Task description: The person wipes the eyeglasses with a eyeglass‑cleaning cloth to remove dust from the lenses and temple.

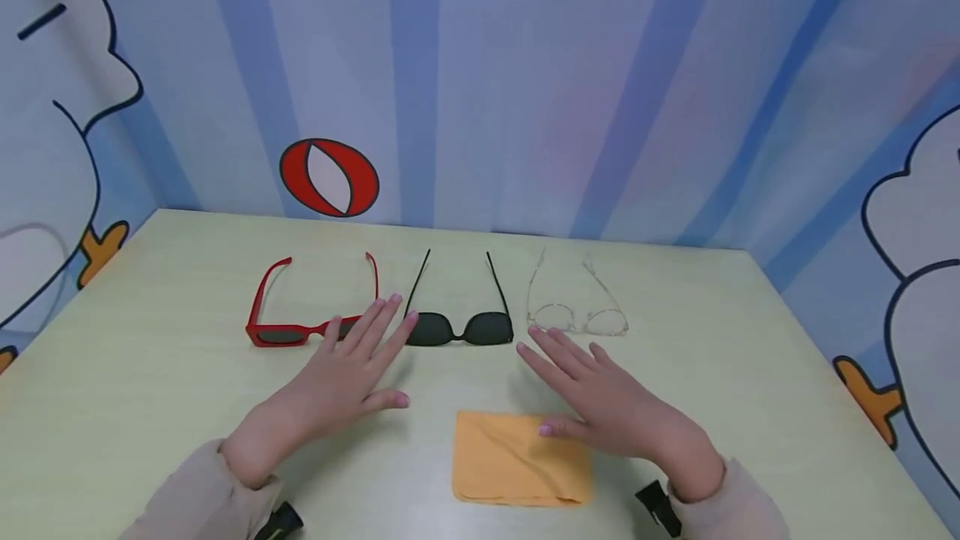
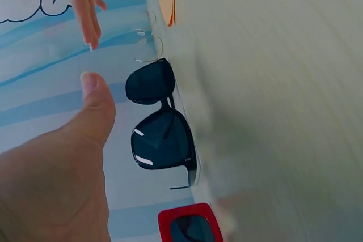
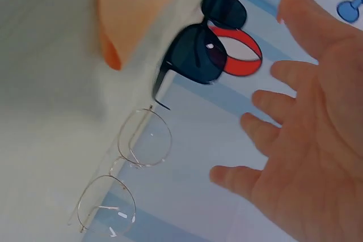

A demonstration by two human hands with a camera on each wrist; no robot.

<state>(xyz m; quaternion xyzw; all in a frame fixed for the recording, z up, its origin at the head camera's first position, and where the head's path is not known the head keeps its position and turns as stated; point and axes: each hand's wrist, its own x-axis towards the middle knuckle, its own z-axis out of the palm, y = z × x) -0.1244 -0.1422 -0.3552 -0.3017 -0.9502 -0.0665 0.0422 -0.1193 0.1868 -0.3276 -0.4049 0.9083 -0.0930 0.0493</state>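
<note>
Three pairs of glasses stand in a row with their temples unfolded toward the back: red-framed sunglasses (image 1: 279, 335) on the left, black sunglasses (image 1: 486, 328) in the middle, thin wire-rimmed eyeglasses (image 1: 606, 322) on the right. My left hand (image 1: 341, 377) hovers with fingers spread, overlapping the red pair's right lens in the head view. Held out flat, my right hand (image 1: 600, 394) is in front of the wire-rimmed pair, its thumb over a folded orange cloth (image 1: 510, 465). Neither hand holds anything. In the right wrist view the wire-rimmed eyeglasses (image 3: 142, 137) show beside the spread fingers.
The pale table (image 1: 675, 298) ends at a blue striped backdrop (image 1: 510, 90) with cartoon figures and a red-and-white ball print (image 1: 363, 177). Dark straps (image 1: 658, 508) sit at both sleeve cuffs.
</note>
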